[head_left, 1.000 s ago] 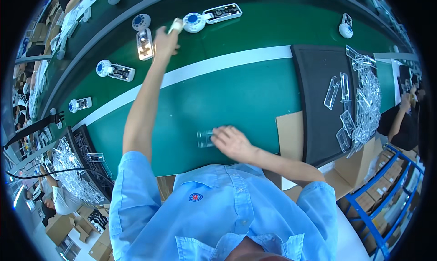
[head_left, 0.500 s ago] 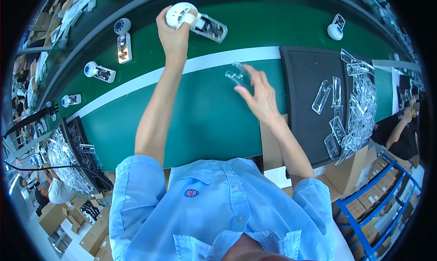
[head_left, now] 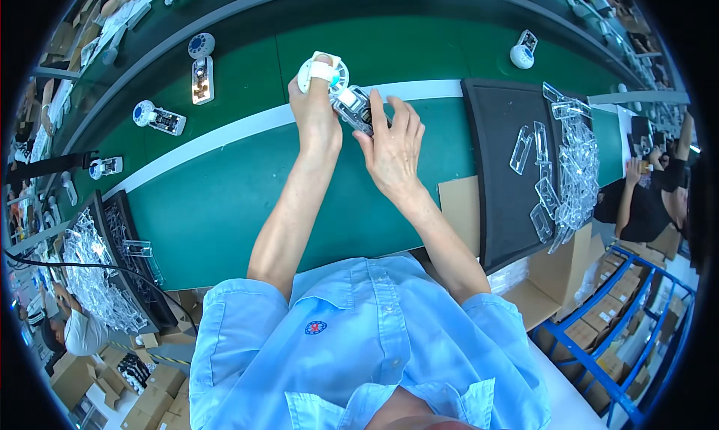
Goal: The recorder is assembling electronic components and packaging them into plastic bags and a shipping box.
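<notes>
Both hands meet above the green conveyor belt [head_left: 225,205], just on the near side of its white stripe. The left hand [head_left: 314,119] is closed around a small white handheld fan [head_left: 329,82], thumb and fingers wrapped over the round head so that the ring of the guard stands up above the knuckles. The right hand [head_left: 393,149] lies against the fan's lower body, its fingers spread and only loosely curled, pressing a clear plastic cover [head_left: 358,109] onto that body. Whether the cover has snapped fully home I cannot tell; the fingers hide its edges.

Judging by how things lie, this unit is partway through: it is off the belt and in hand, the clear piece is against it, but it has not been set back down. Plenty is left. To the right, a black tray [head_left: 498,175] carries a heap of clear plastic covers [head_left: 573,168] along its far-right side and a few loose ones on the bare mat. Further along the belt to the left wait other fans [head_left: 157,117], one beside a separate round head [head_left: 201,46], and another fan [head_left: 522,52] sits at the far right. At the near left a second black tray [head_left: 112,228] holds more clear parts. Another person's arm [head_left: 636,198] shows at the right edge.
</notes>
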Available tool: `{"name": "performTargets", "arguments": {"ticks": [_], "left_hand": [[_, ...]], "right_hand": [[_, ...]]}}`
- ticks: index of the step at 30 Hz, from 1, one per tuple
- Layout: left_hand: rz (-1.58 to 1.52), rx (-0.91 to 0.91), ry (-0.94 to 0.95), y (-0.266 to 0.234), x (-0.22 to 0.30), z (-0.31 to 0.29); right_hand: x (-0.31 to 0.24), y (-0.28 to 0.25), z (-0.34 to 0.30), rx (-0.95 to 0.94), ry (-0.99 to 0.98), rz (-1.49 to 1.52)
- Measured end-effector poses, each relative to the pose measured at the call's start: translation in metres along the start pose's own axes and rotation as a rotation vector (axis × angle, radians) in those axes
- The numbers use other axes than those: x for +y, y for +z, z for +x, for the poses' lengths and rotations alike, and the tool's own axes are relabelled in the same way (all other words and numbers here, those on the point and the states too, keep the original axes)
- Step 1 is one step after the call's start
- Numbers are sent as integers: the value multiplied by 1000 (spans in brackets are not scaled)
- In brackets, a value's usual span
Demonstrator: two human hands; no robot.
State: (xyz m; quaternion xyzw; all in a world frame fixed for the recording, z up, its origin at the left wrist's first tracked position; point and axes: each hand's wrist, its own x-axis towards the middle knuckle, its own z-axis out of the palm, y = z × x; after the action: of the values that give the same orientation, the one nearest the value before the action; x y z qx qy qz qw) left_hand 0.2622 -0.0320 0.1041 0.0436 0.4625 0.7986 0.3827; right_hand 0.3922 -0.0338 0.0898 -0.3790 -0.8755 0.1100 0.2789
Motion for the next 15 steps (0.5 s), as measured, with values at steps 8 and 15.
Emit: {"name": "performTargets", "arguments": {"ticks": [8, 15], "left_hand": [[-160, -279, -210, -39, -14, -39], [40, -293, -232, -30, -10, -66]], "right_hand": [[-4, -10, -23, -17, -33, 294], [5, -18, -29, 129, 283, 574]]}}
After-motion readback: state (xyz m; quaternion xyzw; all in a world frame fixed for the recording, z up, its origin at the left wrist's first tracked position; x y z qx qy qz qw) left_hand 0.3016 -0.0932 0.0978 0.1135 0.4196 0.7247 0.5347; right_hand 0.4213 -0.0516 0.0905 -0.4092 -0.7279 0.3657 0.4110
